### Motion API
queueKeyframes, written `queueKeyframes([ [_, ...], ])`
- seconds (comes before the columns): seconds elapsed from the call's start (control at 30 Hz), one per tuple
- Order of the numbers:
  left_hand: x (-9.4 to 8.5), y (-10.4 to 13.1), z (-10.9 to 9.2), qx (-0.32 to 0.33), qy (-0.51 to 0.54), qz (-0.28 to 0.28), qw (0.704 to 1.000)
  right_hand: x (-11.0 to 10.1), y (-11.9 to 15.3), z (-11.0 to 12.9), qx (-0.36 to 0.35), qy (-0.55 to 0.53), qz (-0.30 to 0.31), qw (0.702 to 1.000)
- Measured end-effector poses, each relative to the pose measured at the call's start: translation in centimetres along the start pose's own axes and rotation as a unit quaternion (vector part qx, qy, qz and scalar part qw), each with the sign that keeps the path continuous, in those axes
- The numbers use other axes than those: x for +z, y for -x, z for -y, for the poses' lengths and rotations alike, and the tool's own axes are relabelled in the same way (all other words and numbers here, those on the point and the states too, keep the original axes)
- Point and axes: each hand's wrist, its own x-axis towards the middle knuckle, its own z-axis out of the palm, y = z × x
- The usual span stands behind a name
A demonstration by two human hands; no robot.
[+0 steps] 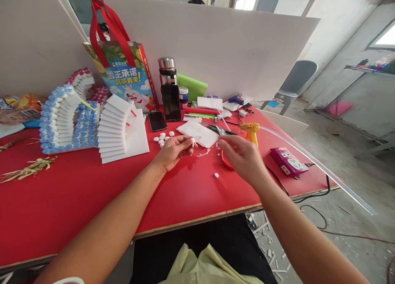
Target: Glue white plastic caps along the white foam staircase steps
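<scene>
My left hand (176, 153) pinches a small piece of thin white sheet (194, 141) between thumb and forefinger. To its right, my right hand (245, 158) has thumb and fingertips close together; what lies between them, if anything, is hidden. Beyond that hand's fingertips show a metal blade (220, 130) and a tool with dark green handles (228, 132). A stack of white sheets (205, 136) lies behind both hands. Several small white rounded pieces (161, 140) are left of my left hand, and one white piece (216, 175) lies nearer me. An orange-red ring (226, 162) is partly under my right hand.
A yellow glue gun (251, 131) with a long clear stick and a purple power strip (288, 161) are at right. White fan-shaped panels (112, 131), blue-and-white decorated pieces (69, 121), a phone (157, 121), a flask (167, 70) and a printed bag (123, 76) stand left and behind.
</scene>
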Motion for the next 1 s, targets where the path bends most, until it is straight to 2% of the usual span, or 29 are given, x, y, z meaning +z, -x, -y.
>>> queueKeyframes([
  [0.07,0.2,0.1,0.0,0.005,-0.027,0.0,1.0,2.4,-2.1,0.1,0.061,-0.144,0.033,0.987],
  [0.1,0.3,0.1,0.0,0.007,-0.036,0.001,0.999,3.5,-3.0,-0.1,0.11,-0.211,0.049,0.97],
  [0.17,0.4,0.1,0.0,0.011,-0.049,0.004,0.999,5.3,-4.3,-0.8,0.194,-0.342,0.089,0.915],
  [0.23,0.5,0.0,0.0,0.013,-0.061,0.005,0.998,6.3,-4.6,-1.4,0.235,-0.419,0.108,0.87],
  [0.3,0.5,0.0,0.1,0.014,-0.08,0.007,0.997,6.6,-4.2,-1.8,0.246,-0.442,0.118,0.855],
  [0.7,0.9,0.1,0.1,0.003,-0.132,0.017,0.991,6.8,-3.8,-2.2,0.243,-0.427,0.11,0.864],
  [1.0,0.7,-0.1,0.2,-0.018,-0.088,0.02,0.996,6.6,-3.7,-2.4,0.187,-0.374,0.099,0.903],
])
